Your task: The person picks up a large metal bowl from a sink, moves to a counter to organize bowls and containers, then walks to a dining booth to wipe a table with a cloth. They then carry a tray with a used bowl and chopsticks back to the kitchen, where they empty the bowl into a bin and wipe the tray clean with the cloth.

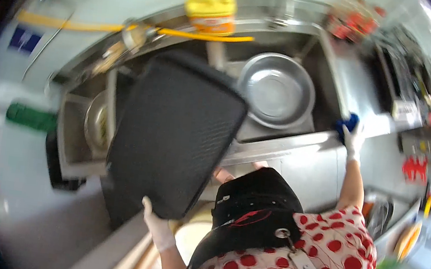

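My left hand (pixel 158 227), in a whitish glove, grips the near edge of a large black tray (pixel 172 129). The thumb shows on top, while the fingers are hidden beneath. The tray is tilted across the left part of the steel sink (pixel 329 63). My right hand (pixel 353 141), also gloved, holds a blue cloth (pixel 346 125) against the sink's right front rim. Between the hands, a round metal basin (pixel 274 91) sits in the sink compartment.
A yellow jug (pixel 211 12) stands behind the sink, beside a yellow hose (pixel 206 36). In the left compartment is a metal bowl (pixel 97 123). A faucet (pixel 287 9) rises at the back. Red-and-clear items (pixel 352 20) crowd the right counter. A white bucket (pixel 195 240) is below.
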Tool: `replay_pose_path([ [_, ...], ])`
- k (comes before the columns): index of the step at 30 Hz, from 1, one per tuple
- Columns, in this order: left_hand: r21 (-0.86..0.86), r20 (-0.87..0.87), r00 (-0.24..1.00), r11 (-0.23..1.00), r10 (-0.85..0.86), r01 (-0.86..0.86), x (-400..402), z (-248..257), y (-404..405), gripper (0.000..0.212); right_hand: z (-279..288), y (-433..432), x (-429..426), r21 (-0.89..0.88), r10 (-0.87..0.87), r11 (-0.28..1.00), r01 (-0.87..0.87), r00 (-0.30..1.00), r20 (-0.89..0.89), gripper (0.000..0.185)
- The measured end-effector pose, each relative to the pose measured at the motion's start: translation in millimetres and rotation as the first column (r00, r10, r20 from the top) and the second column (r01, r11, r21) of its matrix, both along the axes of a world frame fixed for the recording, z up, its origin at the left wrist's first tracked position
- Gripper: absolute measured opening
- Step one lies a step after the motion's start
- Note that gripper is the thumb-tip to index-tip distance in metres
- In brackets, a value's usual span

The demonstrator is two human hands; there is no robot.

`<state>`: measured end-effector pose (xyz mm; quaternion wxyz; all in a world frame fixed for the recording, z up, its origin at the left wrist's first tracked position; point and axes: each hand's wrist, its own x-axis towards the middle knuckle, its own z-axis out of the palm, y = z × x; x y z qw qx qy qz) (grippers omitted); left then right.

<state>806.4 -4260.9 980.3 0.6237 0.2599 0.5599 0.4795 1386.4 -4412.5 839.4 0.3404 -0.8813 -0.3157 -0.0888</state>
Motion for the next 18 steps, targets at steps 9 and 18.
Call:
replay_pose_path([
  [9,0.070,0.106,0.962,0.963,0.254,-0.262,47,-37,-12,0.059,4,81,-3,0.110,-0.015,0.990,0.089,0.840,-0.542,0.031],
  [18,0.142,-0.032,0.917,0.910,0.397,-0.389,117,-34,-37,0.051,137,149,-270,0.251,0.994,0.071,-0.965,0.088,0.058,0.045],
])
